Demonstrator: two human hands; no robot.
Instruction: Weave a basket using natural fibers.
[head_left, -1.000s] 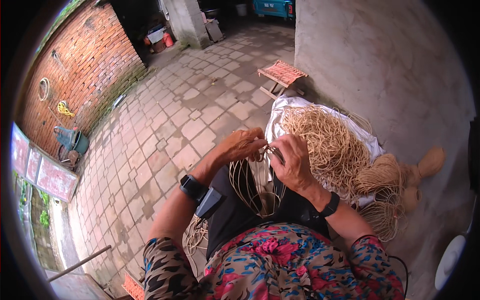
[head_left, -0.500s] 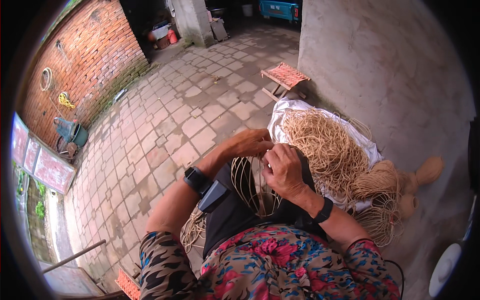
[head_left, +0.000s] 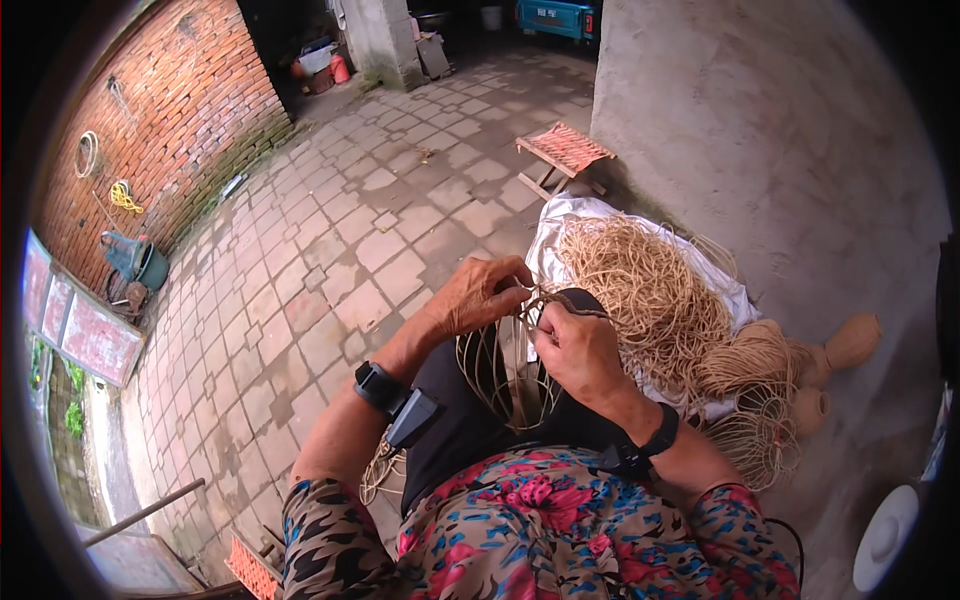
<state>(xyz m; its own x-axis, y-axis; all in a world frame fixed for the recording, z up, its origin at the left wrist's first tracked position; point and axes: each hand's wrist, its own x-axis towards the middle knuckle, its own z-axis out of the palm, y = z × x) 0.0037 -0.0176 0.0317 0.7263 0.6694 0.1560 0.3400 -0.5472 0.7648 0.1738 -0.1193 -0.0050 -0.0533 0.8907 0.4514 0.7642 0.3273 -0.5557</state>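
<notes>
On my lap between my dark-trousered legs sits an open cage of thin tan strands point(head_left: 485, 375), narrowed toward the top. My left hand point(head_left: 480, 295) pinches strands at its upper end, thumb and index close together. Just to the right, my right hand point(head_left: 575, 350) is closed on the same strands, with a short cord loop arching above its fingers; the exact grip is partly hidden. Beside my right arm lies a tangled heap of tan cord point(head_left: 640, 290) on a white sheet point(head_left: 548, 225), with a coiled bundle point(head_left: 745, 360) at its lower right.
A folding stool point(head_left: 562, 148) with woven orange seat stands ahead on the paving point(head_left: 330, 260). A plastered wall point(head_left: 760, 120) rises at right, with gourd-shaped tan objects point(head_left: 850, 340) near its foot. A brick wall point(head_left: 160, 120), green bucket point(head_left: 152, 268) and blue vehicle point(head_left: 555, 18) are farther off.
My right hand dipped over the strands, then turned outward slightly, exposing a loop between the hands. My left fingers shifted a little. The cage stays on my lap.
</notes>
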